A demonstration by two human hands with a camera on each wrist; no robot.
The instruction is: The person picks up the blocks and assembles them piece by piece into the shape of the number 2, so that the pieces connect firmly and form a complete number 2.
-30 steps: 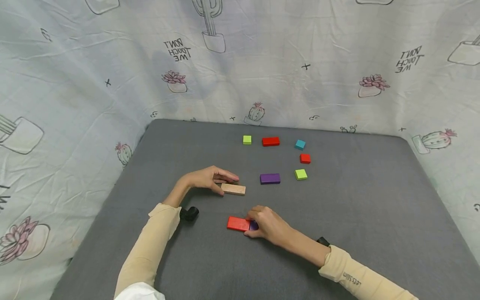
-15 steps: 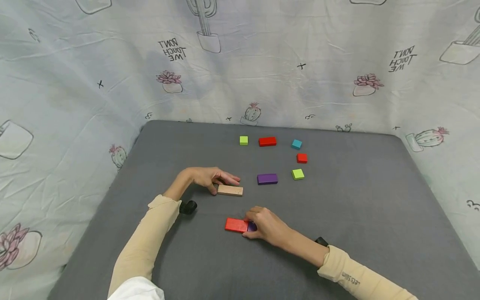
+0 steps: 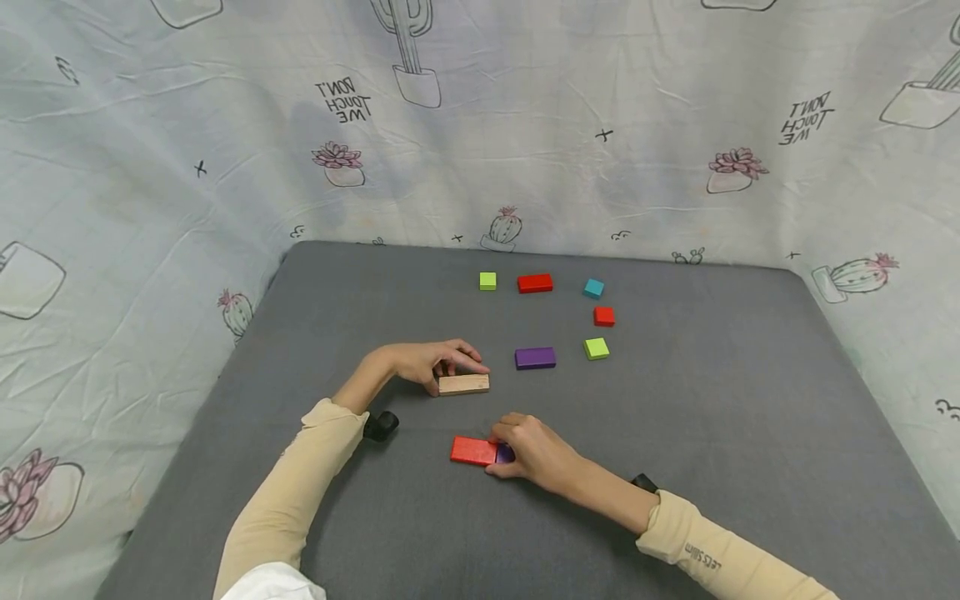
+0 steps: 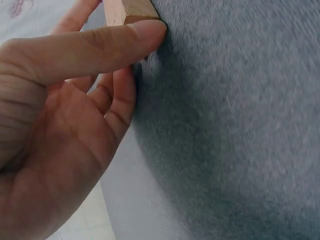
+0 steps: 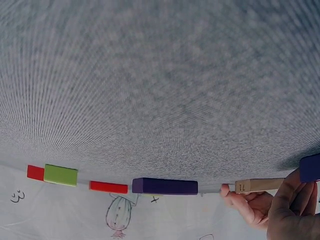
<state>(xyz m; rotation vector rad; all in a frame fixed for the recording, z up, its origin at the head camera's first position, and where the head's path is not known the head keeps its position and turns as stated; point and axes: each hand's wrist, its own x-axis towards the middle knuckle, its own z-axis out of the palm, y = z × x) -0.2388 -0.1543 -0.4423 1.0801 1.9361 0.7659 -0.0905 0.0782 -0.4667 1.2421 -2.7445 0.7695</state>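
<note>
Our left hand [image 3: 432, 360] pinches a wooden block [image 3: 464, 385] just below frame center while our right hand [image 3: 542, 450] grips a purple block [image 3: 503, 454] against a red block [image 3: 473, 451], lower center; that pair looks set, six loose blocks [image 3: 536, 359] around center seemingly unplaced.

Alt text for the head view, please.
A person's left hand grips a pale wooden rectangular block; the right hand holds a dark purple block against a bright red rectangular block. Six other blocks, red, lime-green, purple and blue, lie farther back on the grey tabletop.
</note>
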